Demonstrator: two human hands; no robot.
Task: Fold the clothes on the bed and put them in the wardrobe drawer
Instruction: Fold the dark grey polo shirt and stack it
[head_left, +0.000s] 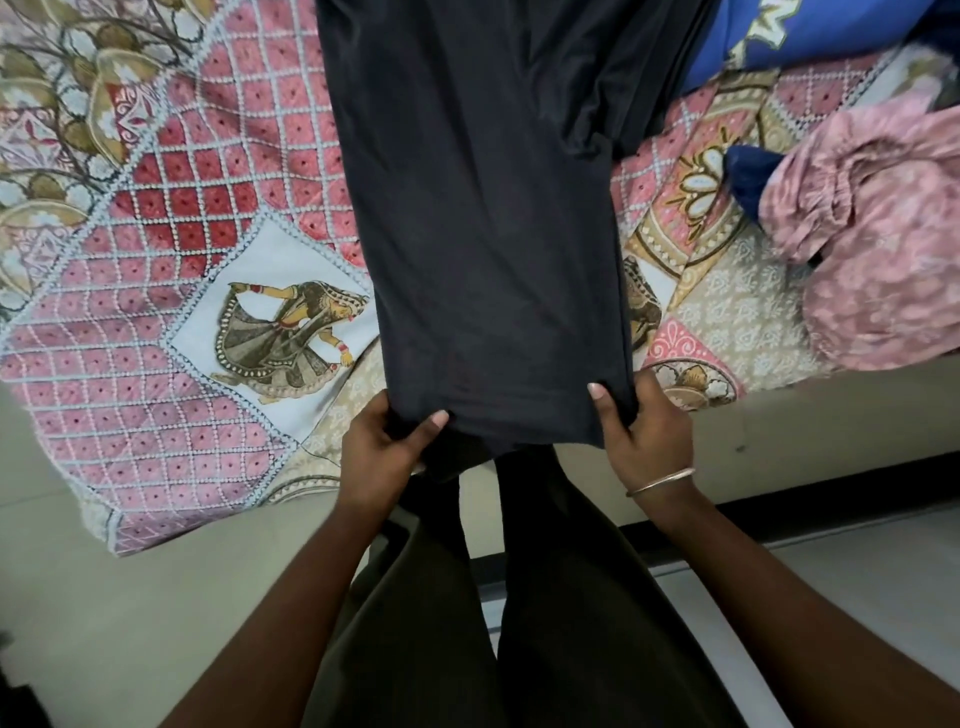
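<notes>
Both your hands pinch the near hem of the black garment (488, 218): left hand (387, 452) at the left corner, right hand (641, 431) at the right, thumbs on top. It lies lengthwise on the bed (156, 312), stretched away from you. Keep tension even across the hem, then likely carry it up to meet the far end, edges square. Pink garment (878, 234) and blue garment (810, 31) wait at right. No drawer in view.
</notes>
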